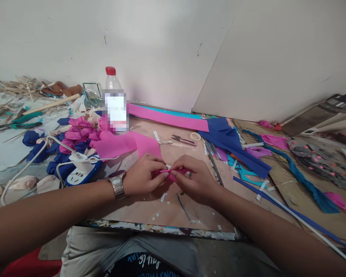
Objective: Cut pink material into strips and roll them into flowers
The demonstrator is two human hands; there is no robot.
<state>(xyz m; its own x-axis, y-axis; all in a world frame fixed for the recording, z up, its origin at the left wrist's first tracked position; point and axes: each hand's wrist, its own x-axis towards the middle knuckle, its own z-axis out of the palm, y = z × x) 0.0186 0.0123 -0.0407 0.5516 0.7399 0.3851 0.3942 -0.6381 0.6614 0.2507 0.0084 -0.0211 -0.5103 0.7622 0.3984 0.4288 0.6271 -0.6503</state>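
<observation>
Over the middle of the brown work board, my left hand (pixel 145 175) and my right hand (pixel 197 179) meet fingertip to fingertip. Both pinch a small folded piece of pink crepe paper (pixel 170 174) between thumb and fingers; much of it is hidden by the fingers. Just beyond my left hand lies a pink crepe paper strip (pixel 127 143), and whether it joins the held piece cannot be made out. Small thread snips (pixel 183 140) and a ring of tape (pixel 195 136) rest past my right hand.
A red-capped bottle (pixel 112 82) stands behind crumpled pink and blue paper flowers (pixel 77 132). A power strip (pixel 83 171) with white cables sits left of my hands. Blue paper strips (pixel 233 146) and a thin white rod (pixel 305 227) lie right. A wall (pixel 161 50) rises behind.
</observation>
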